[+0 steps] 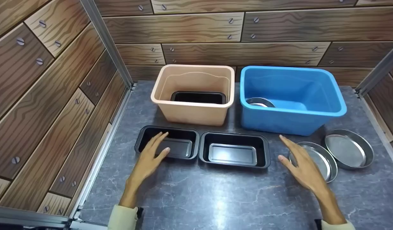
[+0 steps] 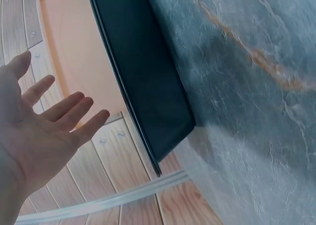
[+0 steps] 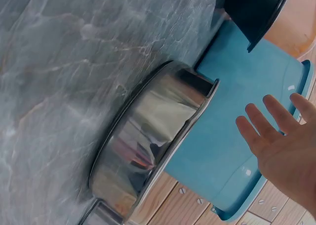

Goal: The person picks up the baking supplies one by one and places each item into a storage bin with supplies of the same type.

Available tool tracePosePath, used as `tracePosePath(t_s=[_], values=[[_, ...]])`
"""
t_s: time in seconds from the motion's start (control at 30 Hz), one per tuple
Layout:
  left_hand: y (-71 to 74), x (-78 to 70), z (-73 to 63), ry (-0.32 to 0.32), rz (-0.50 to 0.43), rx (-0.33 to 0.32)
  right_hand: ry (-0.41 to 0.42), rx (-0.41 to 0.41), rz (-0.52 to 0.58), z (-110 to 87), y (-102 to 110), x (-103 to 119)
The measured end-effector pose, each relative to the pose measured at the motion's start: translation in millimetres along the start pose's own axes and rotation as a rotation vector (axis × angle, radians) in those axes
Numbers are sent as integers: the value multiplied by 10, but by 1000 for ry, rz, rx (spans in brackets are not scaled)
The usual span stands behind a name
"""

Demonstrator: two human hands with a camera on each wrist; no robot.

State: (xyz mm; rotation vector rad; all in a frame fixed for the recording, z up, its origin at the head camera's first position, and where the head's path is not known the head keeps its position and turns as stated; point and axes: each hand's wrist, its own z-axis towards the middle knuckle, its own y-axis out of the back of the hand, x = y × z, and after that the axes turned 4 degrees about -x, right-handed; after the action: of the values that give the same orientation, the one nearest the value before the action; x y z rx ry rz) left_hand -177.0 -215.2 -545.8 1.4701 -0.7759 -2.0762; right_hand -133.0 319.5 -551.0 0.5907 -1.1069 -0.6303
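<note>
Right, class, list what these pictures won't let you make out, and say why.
- Head view: near side of the black pan, hidden by the front of the peach bin.
- Head view: near side of the small tin, hidden by the front of the blue bin.
- Head view: part of the nearer round pan, covered by the right hand.
- Left wrist view: one end of the loaf pan, cut off by the top edge.

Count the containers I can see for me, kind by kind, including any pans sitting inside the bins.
Plastic bins: 2 (peach bin, blue bin)
Black rectangular pans: 3 (left black pan, right black pan, black pan inside the peach one)
Round metal pans: 3 (left round pan, right round pan, round pan inside the blue one)
Total visible: 8
</note>
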Motion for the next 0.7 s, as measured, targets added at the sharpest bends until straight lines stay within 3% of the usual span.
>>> tracePosePath(t_s=[0.47,0.7], values=[[133,70,-61,48,-15,-23,-44,20,114,25,-38,61],[223,143,-118,66,-14,-65,-18,-7,215,33,-72,102]])
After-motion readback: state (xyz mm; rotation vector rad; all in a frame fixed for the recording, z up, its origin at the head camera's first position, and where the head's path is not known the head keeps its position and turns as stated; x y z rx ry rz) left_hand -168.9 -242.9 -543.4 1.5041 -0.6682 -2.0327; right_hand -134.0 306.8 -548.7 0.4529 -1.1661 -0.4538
